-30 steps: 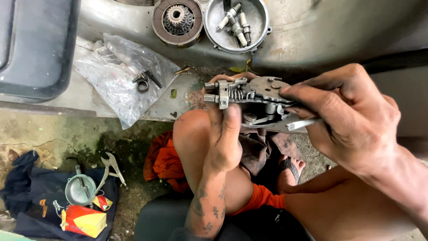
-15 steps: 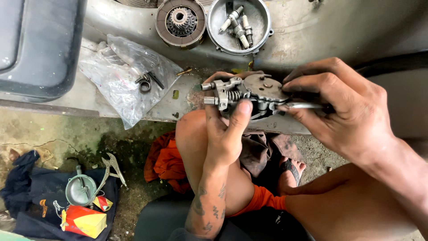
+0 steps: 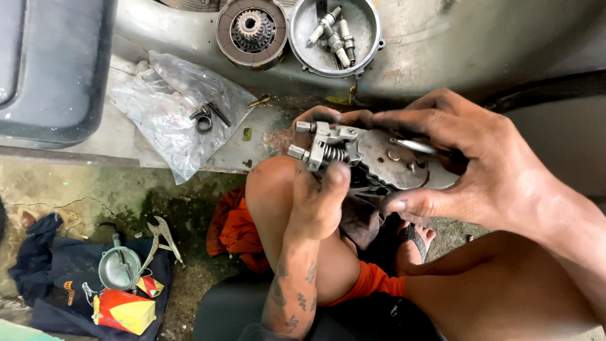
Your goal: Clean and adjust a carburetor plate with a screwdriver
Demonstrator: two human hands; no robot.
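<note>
Now both of your hands are wrapped around one greasy metal assembly above your raised knee.

Your left hand clasps the sprung end of the metal assembly from below, thumb pressed up beside the coil spring. Your right hand covers the flat plate end from above, fingers curled over it and pinching a slim silver tool against the plate. The assembly's long axis runs left to right across you, the spring end toward your left hand and the plate end under your right, so the right hand is the nearer one to the plate's studs. Beyond it, on the grey metal ledge, sit a round tin of spark plugs, a clutch disc and a clear plastic bag. Pliers lie on the ground to your left.
</note>
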